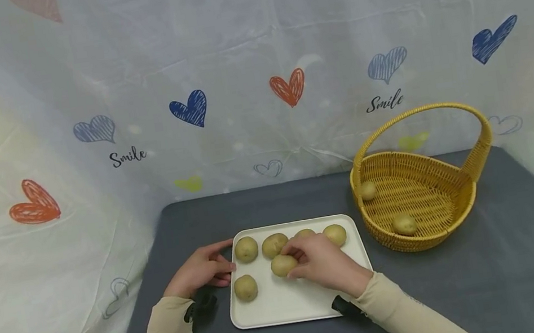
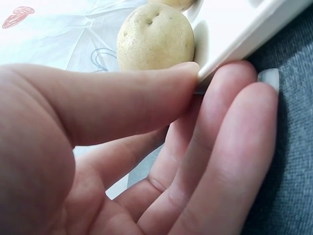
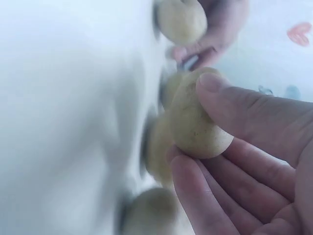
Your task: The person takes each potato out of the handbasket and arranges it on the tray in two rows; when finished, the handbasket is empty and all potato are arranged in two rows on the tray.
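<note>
My right hand (image 1: 323, 264) pinches a potato (image 1: 283, 265) between thumb and fingertips, over the middle of the white tray (image 1: 292, 306). In the right wrist view that held potato (image 3: 198, 127) shows dimpled, pale yellow skin. At the tray's left edge my left hand (image 1: 203, 269) grips the rim, with the thumb on top and the fingertips against its outer side in the left wrist view. A row of several potatoes lies along the tray's far side, one of them at the left corner (image 1: 245, 249). Another potato (image 1: 246, 288) sits nearer on the left.
A yellow wicker basket (image 1: 423, 184) with a tall handle stands right of the tray. Inside it lie two potatoes, one near the front (image 1: 404, 224) and one by the left wall (image 1: 368, 190). A dark grey cloth (image 1: 512, 268) covers the table, and a white curtain with hearts (image 1: 228, 35) hangs behind.
</note>
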Action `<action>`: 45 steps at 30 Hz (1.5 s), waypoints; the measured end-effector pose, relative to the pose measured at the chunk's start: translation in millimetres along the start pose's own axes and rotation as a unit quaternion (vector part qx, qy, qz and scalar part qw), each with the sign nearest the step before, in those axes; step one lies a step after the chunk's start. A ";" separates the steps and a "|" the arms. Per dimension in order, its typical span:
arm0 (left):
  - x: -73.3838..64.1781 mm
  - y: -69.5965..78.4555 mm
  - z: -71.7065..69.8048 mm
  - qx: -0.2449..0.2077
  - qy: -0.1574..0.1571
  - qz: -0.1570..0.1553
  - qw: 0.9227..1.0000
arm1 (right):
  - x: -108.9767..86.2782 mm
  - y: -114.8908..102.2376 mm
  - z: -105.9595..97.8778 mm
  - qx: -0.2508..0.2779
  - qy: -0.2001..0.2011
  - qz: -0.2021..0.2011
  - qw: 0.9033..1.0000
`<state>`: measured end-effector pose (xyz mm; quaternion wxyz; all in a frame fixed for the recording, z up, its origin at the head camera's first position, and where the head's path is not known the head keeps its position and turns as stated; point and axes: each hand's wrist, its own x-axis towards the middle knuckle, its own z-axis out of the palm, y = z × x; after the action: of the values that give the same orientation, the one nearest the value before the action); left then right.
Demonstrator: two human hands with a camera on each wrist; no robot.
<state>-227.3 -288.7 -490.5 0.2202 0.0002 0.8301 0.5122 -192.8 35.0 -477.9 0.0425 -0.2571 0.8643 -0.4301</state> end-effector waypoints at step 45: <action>1.7 0.8 0.3 -0.003 0.005 -0.005 1.000 | 0.0 -4.3 26.0 -0.054 -0.023 -0.042 0.997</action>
<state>-228.9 -287.8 -490.6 0.2188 -0.0077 0.8297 0.5135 -183.4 14.1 -490.9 0.0305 -0.3050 0.8737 -0.3777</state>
